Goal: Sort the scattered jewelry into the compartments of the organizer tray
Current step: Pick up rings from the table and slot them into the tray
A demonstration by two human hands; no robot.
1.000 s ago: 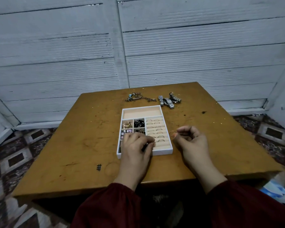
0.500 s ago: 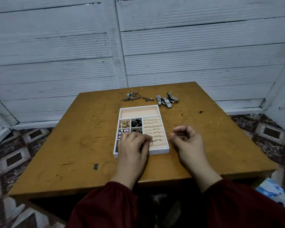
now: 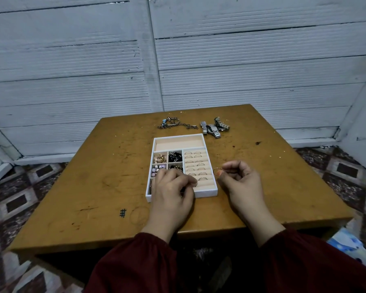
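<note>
Just right of the tray (image 3: 179, 138), we see right grip (image 3: 239, 182) pinching a ring (image 3: 216, 171) at thumb tip; left grip's (image 3: 171, 191) state unclear.

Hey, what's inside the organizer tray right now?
Rings line the ridged right section; pink beads and dark pieces sit in small left compartments; the long far compartment holds nothing. The left hand covers the near-left part of the organizer tray, so its contents are hidden.

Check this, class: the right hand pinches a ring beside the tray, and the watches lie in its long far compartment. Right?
No. The head view shows the watches on the table beyond the tray, not in it. The right hand does pinch a ring beside the tray.
</note>
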